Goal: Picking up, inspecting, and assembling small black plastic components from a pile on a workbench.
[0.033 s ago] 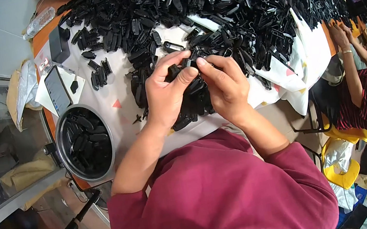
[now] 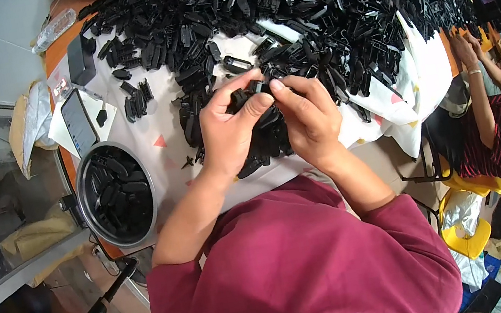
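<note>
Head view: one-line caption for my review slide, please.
Left hand and right hand hold a small black part near a heap of black pieces.

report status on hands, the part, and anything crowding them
Left hand pinching small black part. Right hand fingertips at its right end. Part partly hidden by fingers. Loose black parts crowding the cloth beneath and beyond.

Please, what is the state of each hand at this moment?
Left hand: closed, holding a black part between thumb and fingers.
Right hand: closed, fingers at the right end of the same black part.
</note>
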Motion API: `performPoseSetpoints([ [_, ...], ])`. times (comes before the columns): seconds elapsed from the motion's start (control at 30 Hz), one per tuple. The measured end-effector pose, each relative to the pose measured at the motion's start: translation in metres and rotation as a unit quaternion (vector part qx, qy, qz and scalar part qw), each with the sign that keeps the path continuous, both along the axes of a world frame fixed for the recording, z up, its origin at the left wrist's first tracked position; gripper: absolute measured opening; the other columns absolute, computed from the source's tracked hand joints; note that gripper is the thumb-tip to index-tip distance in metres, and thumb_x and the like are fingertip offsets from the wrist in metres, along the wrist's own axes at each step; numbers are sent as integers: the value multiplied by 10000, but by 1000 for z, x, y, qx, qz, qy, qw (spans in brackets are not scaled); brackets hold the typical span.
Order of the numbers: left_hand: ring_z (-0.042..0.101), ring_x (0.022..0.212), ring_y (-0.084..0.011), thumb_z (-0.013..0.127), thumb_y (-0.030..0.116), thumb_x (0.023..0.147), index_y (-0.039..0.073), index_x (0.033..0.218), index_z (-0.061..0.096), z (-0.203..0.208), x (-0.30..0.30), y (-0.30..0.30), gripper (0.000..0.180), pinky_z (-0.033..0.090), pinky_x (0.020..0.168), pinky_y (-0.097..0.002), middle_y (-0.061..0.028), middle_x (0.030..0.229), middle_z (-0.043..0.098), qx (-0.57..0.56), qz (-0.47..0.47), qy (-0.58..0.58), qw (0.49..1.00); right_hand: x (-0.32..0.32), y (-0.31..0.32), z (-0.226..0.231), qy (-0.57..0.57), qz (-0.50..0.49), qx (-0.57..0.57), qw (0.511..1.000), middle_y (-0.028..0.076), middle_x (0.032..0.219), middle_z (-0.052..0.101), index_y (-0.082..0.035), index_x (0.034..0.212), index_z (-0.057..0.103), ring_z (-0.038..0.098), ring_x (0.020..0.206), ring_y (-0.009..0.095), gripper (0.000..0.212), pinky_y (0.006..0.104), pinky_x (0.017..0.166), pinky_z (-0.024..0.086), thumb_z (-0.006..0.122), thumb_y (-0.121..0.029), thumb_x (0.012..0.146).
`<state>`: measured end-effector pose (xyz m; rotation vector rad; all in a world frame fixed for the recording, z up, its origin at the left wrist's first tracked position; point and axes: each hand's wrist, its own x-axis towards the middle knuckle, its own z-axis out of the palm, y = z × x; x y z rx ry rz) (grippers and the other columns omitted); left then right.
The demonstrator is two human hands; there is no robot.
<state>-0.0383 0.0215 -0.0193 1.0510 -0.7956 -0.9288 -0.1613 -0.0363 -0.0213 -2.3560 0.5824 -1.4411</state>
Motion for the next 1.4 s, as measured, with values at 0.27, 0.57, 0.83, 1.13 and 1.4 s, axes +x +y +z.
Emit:
performPoseSetpoints([
  [0.27, 587, 827, -138, 722, 43, 692, -12, 973, 575, 10, -21, 5, 322, 477, 752, -264, -90, 937, 625, -93, 87, -17, 992, -2, 6, 4, -95, 55, 41, 993, 173, 967, 574, -10, 1044, 578, 576, 757, 236, 419, 265, 638, 457, 538, 176, 671],
  [0.57, 546, 671, -114, 777, 50, 594, -3, 846, 611, 37, 34, 16, 306, 457, 614, -236, -101, 889, 613, -104, -15, -385, 917, -24, -6, 37, 98, 126, -7, 987, 112, 827, 571, -14, 1007, 591, 531, 633, 226, 397, 284, 525, 428, 597, 120, 633],
  [0.83, 556, 702, -121, 768, 55, 624, 3, 843, 604, 47, 33, 21, 279, 460, 664, -239, -96, 878, 609, -77, -19, -403, 912, -17, 8, 21, 22, 110, 84, 990, 122, 845, 578, -17, 1024, 588, 547, 646, 227, 438, 282, 540, 449, 602, 138, 614],
  [1.13, 573, 941, -180, 697, 19, 704, -15, 983, 549, 24, -10, 20, 317, 459, 840, -294, -156, 1043, 597, -52, 24, -10, 998, -4, 15, 19, -12, 3, -43, 999, 141, 887, 574, -21, 1026, 596, 563, 686, 248, 364, 295, 571, 466, 638, 31, 668],
  [1.4, 549, 949, -213, 626, 92, 786, 9, 983, 515, 13, 5, 42, 241, 402, 889, -338, -174, 1022, 580, -35, -6, 179, 983, 1, 28, 7, -26, 160, 380, 911, 83, 873, 607, 23, 964, 562, 569, 741, 97, 238, 224, 642, 472, 661, -62, 765],
])
